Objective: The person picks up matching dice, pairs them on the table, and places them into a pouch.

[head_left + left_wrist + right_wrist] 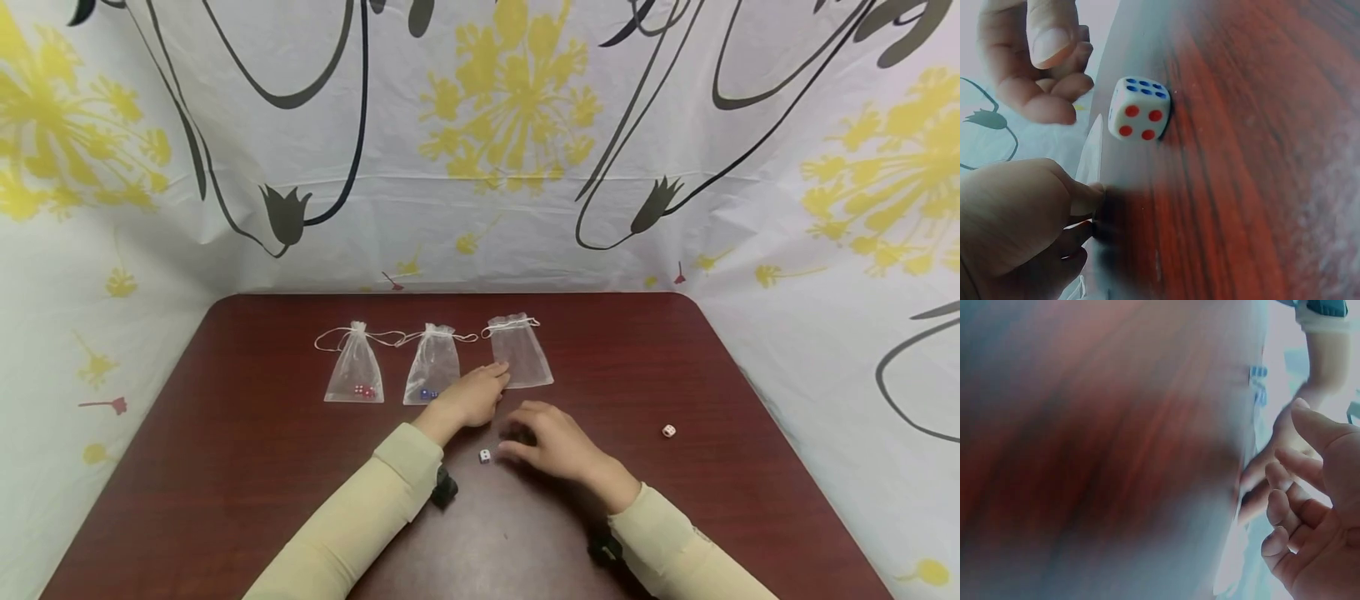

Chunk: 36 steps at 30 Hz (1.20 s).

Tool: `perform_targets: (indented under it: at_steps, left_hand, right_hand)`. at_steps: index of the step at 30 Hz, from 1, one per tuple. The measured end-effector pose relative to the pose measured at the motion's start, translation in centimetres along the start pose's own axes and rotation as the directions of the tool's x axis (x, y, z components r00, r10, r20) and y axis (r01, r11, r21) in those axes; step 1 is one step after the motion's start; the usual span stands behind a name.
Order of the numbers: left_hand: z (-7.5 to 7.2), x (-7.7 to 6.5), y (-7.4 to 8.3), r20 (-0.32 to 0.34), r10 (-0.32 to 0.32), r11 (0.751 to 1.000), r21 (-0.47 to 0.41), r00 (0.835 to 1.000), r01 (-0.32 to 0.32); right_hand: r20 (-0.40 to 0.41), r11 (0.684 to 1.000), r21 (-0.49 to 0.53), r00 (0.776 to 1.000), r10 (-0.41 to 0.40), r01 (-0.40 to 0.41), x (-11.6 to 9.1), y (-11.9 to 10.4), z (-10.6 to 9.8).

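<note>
My left hand [472, 396] reaches forward, its straight fingers touching the lower left edge of a sheer white drawstring bag [525, 358]. Nothing shows inside that bag. Nearer to me, my right hand [555, 440] hovers over the table, fingers loosely bent and apart, holding nothing. A white die [484, 456] lies just left of its thumb tip. Seen close in the left wrist view, this die [1140, 109] has blue dots on top and four red dots on one side. Another white die [669, 431] lies farther right.
Two more sheer drawstring bags lie left of my left hand. The leftmost bag [352, 367] holds red dice [364, 391]; the middle bag [435, 358] holds blue dice [428, 394]. Behind the dark red table [225, 467] hangs a flower-patterned sheet [480, 233].
</note>
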<state>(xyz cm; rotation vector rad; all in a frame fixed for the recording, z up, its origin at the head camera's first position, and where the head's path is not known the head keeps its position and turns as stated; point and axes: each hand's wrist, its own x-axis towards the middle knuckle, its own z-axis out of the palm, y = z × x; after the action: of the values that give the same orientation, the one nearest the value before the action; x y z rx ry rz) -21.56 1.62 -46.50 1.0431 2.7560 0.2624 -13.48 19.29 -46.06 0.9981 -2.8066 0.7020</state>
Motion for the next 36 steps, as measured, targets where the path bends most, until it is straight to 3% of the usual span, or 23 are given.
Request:
perform_targets:
  at_steps: [11, 23, 36]
  left_hand:
    - [0.0, 0.1, 0.0, 0.008, 0.005, 1.0, -0.002, 1.0, -0.005]
    - [0.1, 0.0, -0.1, 0.005, 0.011, 1.0, 0.001, 1.0, -0.011]
    - [0.2, -0.1, -0.2, 0.008, 0.013, 1.0, 0.027, 1.0, -0.013]
  right_hand:
    - [-0.166, 0.997, 0.029, 0.984, 0.069, -0.065, -1.9, 3.1, -2.6]
    - [-0.226, 0.988, -0.013, 0.963, 0.146, -0.153, -4.6, 5.5, -5.1]
    - [-0.328, 0.971, -0.094, 0.928, 0.177, -0.219, -7.7, 8.5, -7.1]
